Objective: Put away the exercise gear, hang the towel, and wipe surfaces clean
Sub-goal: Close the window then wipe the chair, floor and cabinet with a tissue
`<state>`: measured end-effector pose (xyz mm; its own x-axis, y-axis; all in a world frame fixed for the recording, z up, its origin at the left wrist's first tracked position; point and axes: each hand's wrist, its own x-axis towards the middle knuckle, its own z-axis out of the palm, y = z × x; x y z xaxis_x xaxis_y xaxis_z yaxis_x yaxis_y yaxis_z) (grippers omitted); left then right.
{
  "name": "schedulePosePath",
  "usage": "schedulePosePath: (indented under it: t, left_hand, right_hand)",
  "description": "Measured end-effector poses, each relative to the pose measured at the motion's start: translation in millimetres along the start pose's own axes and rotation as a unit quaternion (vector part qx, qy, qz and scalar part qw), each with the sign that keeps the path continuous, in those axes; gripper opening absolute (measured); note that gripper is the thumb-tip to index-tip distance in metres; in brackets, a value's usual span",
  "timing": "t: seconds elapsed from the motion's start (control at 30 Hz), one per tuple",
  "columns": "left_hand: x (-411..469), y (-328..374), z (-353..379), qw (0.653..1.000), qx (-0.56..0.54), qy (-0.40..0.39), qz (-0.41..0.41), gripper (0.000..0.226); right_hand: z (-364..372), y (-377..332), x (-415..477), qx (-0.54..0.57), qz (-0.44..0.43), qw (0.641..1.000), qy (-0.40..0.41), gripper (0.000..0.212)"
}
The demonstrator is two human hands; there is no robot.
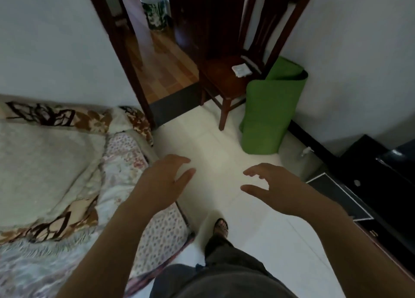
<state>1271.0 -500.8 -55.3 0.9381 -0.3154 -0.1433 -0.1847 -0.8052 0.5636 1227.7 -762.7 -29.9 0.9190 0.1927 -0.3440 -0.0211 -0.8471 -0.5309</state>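
Both hands are held out over the floor in the lower middle of the frame. The left hand is observed with fingers spread and relaxed, nothing held; the right hand likewise, fingers loosely curved, empty. A rolled green mat is found standing on end at centre right, leaned against the wall, just beside a wooden chair. A folded white cloth is noted on the chair seat. A bed is recorded at the left.

Both hands, left and right, hover empty over the floor, the rolled green mat leaning beside the chair.
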Motion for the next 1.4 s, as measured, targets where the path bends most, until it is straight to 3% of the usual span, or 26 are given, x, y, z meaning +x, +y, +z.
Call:
schedulePosePath:
  t: [0.17, 0.33, 0.5, 0.63, 0.77, 1.17, 1.4]
  left_hand:
    - [115.2, 17.2, -16.6, 1.0, 0.005, -0.021, 0.021, 0.069]
    - [191.9, 21.3, -27.7, 0.999, -0.011, -0.048, -0.019, 0.048]
    - [288.4, 39.8, -42.3, 0.999, -0.008, -0.053, 0.007, 0.064]
    - [371.9, 31.6, -57.1, 0.998, 0.014, -0.052, 0.021, 0.048]
    - [469.9, 16.8, -81.2, 0.997, 0.043, -0.064, 0.024, 0.047]
    - [680.8, 23.7, -108.1, 0.989, 0.041, -0.129, 0.055, 0.045]
    - [813.5, 38.5, -103.4, 0.989, 0.059, -0.121, 0.062, 0.044]
  right_hand:
    - [-67.8, 19.4, 95.2, -0.021, -0.002, 1.0, -0.012, 0.049]
    - [-110.5, 18.8, 160.9, -0.004, -0.036, 0.999, -0.029, 0.05]
    - [-159.4, 41.4, 235.1, 0.005, -0.019, 1.0, -0.01, 0.049]
    - [-193.0, 55.5, 305.6, 0.005, -0.008, 1.0, 0.013, 0.043]
    - [-227.1, 66.7, 388.7, 0.035, 0.014, 0.999, 0.036, 0.033]
    - [-304.9, 120.1, 556.8, 0.107, 0.077, 0.99, 0.044, 0.041]
    - [-365.7, 189.0, 662.6, 0.097, 0.077, 0.991, 0.053, 0.041]
